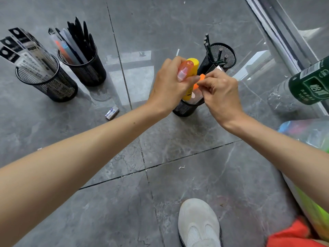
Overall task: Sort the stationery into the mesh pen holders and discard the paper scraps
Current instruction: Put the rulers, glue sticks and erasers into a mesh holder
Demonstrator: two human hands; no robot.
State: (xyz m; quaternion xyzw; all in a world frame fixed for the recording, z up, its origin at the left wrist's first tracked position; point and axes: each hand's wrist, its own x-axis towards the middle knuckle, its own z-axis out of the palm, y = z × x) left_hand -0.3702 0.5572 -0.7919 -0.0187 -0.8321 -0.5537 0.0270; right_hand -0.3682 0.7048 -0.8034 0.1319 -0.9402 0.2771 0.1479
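Left forearm [74, 157] nearest: left grip [169, 86] clenched on orange translucent capped tube [185, 69], right grip [220, 93] pinching small orange piece [200, 79] over near black mesh pen holder [186, 109]; three other mesh holders [89, 74] look filled, while small boxed eraser [111, 113] and white paper scraps [182, 167] remain on grey tiled floor [160, 193].

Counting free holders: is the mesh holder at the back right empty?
No, the back-right mesh holder has several dark pencils standing in it.
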